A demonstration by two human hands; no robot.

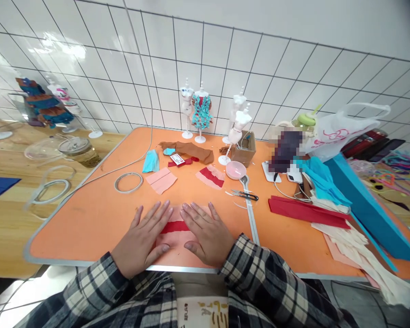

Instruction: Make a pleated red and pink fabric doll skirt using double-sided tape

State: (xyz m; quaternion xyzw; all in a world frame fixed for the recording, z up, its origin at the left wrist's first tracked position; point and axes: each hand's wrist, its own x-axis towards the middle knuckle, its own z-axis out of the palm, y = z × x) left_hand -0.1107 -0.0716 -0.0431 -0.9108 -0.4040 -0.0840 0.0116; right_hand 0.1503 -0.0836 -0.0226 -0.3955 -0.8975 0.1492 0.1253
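Observation:
My left hand [144, 238] and my right hand [207, 232] lie flat, fingers stretched out, on a pink paper piece with a red strip [175, 226] across it, at the near edge of the orange table [89, 218]. Both hands press on the piece from either side; the red strip shows between them. Neither hand grips anything. Plaid sleeves cover both forearms.
Beyond lie more pink and red pieces [210, 176], a pink piece [161, 180], a tape ring [128, 182], scissors [245, 195], a pink bowl [235, 169], small mannequins [201, 111], a cardboard box [244, 149]. Red sheets [304, 212], blue and cream paper are stacked at right.

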